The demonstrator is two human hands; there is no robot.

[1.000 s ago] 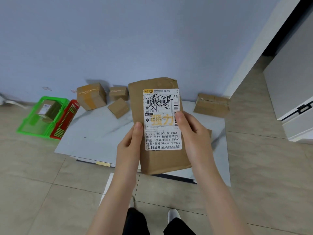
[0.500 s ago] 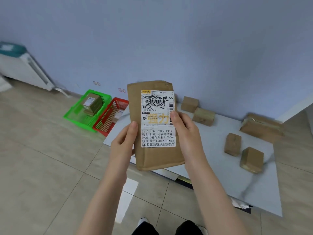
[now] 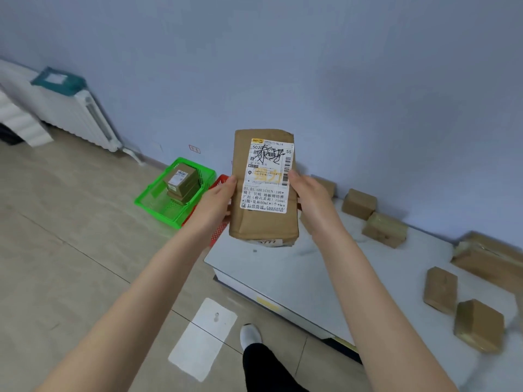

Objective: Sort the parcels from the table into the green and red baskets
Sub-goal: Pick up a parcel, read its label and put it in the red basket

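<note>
I hold a tall brown parcel (image 3: 261, 224) with a white shipping label upright in front of me. My left hand (image 3: 216, 203) grips its left edge and my right hand (image 3: 308, 193) grips its right edge. It hangs above the left end of the low white table (image 3: 297, 275). The green basket (image 3: 158, 203) stands on the floor to the left with a labelled brown box (image 3: 181, 179) inside. Only slivers of the red basket (image 3: 219, 232) show behind my left hand and the parcel. Several small brown parcels (image 3: 359, 203) lie on the table.
A white radiator (image 3: 76, 120) with a teal packet on top stands along the wall at far left. A white sheet (image 3: 202, 338) lies on the tiled floor by my foot. A long brown parcel (image 3: 489, 258) rests at the table's right end.
The view has swung left and my arms have stretched out, carrying the parcel away from me towards the baskets. Both hands keep the same hold.
</note>
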